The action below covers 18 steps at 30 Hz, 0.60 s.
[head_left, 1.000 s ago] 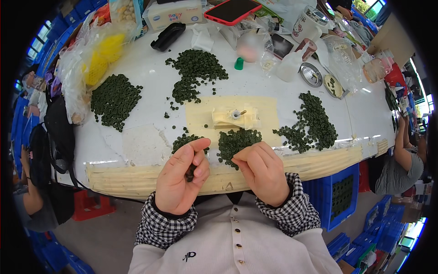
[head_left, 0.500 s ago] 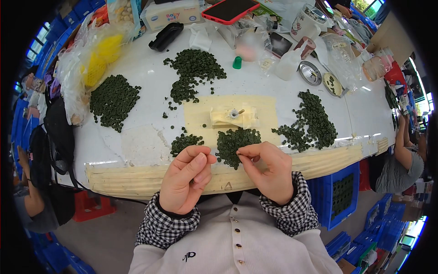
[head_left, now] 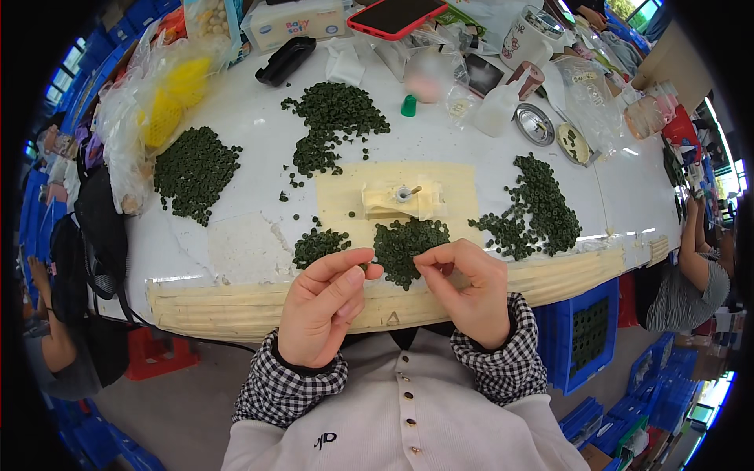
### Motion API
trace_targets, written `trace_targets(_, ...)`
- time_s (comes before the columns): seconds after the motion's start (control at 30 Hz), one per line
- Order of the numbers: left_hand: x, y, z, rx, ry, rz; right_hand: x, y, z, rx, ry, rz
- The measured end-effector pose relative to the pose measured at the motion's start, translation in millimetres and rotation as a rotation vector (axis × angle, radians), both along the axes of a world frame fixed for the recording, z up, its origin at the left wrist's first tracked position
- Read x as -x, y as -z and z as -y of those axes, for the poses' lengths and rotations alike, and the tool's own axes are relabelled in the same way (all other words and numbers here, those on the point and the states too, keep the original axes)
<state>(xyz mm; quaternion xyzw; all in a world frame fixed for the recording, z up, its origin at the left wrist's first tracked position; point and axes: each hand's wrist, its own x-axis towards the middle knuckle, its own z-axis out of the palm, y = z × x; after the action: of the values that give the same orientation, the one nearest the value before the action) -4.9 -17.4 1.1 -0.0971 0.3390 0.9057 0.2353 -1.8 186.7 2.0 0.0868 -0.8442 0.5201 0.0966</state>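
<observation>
Working bare-handed with parts this small, light fingertip contact seems the best way: take each one by its rim, keep the other fingers folded back so they do not sweep neighbours along, and keep both hands low over the work so a dropped piece lands close by. The two hands sit side by side with a gap between them, a sensible spacing for seeing both sets of tips.

The left hand (head_left: 322,306) is turned partly palm-up, its thumb and forefinger brought together at the tips on what looks like one dark green part (head_left: 363,267) — only a sliver of it shows. Its other fingers curl in toward the palm, and what they may hold is hidden.

The right hand (head_left: 475,294) hangs at the near right side of the middle heap of small dark green round parts (head_left: 404,239), thumb and forefinger pointing inward. Against that dark heap I cannot tell whether the tips meet, stand slightly apart or pinch a piece.

A smaller heap (head_left: 318,246) lies just beyond the left fingertips. Behind the middle heap, a tape-wrapped block (head_left: 381,202) with a metal tube (head_left: 404,194) sits on a cream taped patch (head_left: 452,177), touched by neither hand.
</observation>
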Motion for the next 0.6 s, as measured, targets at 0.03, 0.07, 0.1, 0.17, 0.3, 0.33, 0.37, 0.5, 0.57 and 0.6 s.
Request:
trace_targets(0.03, -0.2, 1.3, -0.2, 0.005, 0.007, -0.012, 0.4, -0.7, -0.3, -0.012, -0.003, -0.01)
trace_targets(0.07, -0.4, 2.4, -0.4, 0.01, 0.015, -0.024, 0.9, -2.0, -0.5, -0.024, -0.005, -0.019)
trace_targets(0.1, -0.7, 2.5, -0.7, 0.015, 0.016, -0.033, 1.4, -2.8, -0.5, -0.034, -0.009, -0.029)
trace_targets(0.17, -1.2, 2.6, -2.1, 0.026, 0.018, -0.051, -1.0, -2.4, -0.7, 0.027, -0.019, 0.028)
trace_targets(0.3, -3.7, 9.1, -2.7, 0.04, 0.064, -0.093, -4.8, -5.9, -3.3, 0.206, -0.119, 0.135)
trace_targets(0.33, -4.1, 9.6, -4.5, 0.061, 0.07, -0.115, -5.4, -6.7, -2.9, 0.202, -0.115, 0.098)
trace_targets(0.37, -4.2, 10.2, -6.0, 0.081, 0.076, -0.138, -5.9, -7.5, -1.5, 0.198, -0.111, 0.062)
trace_targets(0.5, -4.9, 10.2, -8.6, 0.09, 0.086, -0.129, -6.6, -13.9, 4.0, 0.176, -0.091, -0.011)
trace_targets(0.57, -5.4, 6.9, -9.1, 0.102, 0.09, -0.108, -6.3, -15.7, 6.2, 0.191, -0.103, -0.001)
trace_targets(0.6, -5.5, 5.5, -10.3, 0.106, 0.083, -0.119, -6.3, -16.3, 6.7, 0.197, -0.108, 0.004)
